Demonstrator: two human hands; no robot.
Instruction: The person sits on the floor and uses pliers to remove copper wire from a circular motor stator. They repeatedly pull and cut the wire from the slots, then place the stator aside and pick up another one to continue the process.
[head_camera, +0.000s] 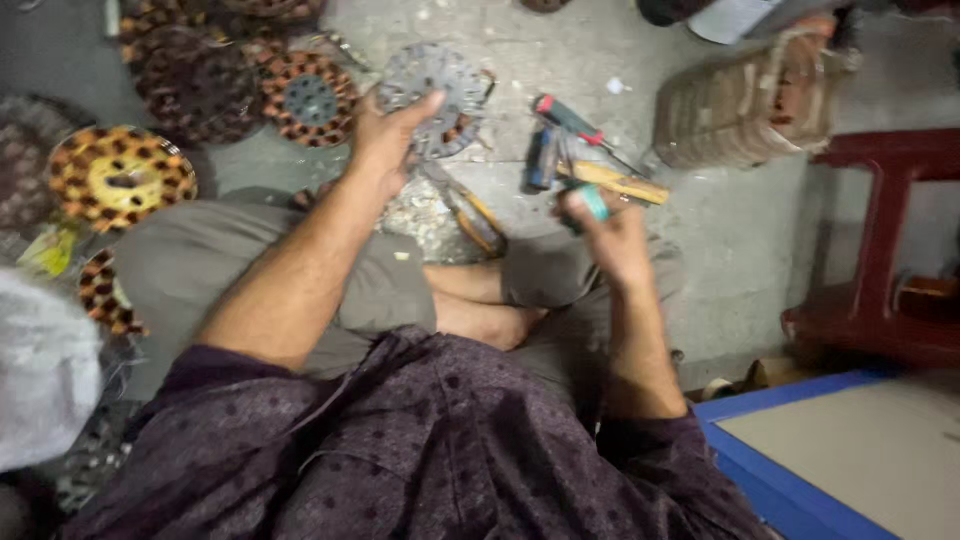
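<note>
My left hand (385, 140) grips a round grey metal stator disc (435, 85) by its lower left edge, holding it tilted above the concrete floor. My right hand (610, 235) is closed around a tool with a green and black handle (590, 203), close to a yellowish wooden-handled tool (615, 180) lying on the floor. A red-and-black handled screwdriver (570, 118) and a dark blue tool (543, 158) lie between the two hands. Pliers with orange handles (475, 212) rest by my knee. The picture is blurred.
Several copper-wound stator discs (305, 95) lie at the upper left, one with a yellow centre (118, 175). A wrapped bundle (750, 105) sits upper right, a dark red stool (880, 240) at right, a blue-edged board (800, 460) lower right, a white sack (40, 370) at left.
</note>
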